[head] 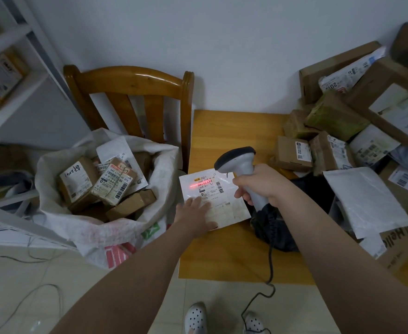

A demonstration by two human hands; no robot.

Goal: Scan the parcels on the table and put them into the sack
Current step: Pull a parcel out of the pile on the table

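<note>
1. Wooden table [224,259] against a white wall carries a parcel heap [357,131] beyond the right hand [258,186].
2. Right hand grips a scanner [240,168], its red beam crossing a flat white parcel [213,197].
3. Left hand [195,219], fingers spread flat, presses that parcel.
4. Left of it, a sack [96,222] holds boxes.

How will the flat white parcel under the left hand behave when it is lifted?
Probably light and floppy: the flat white parcel lies thin against the table. Its glossy film may slip, so the left hand should pinch an edge.
</note>
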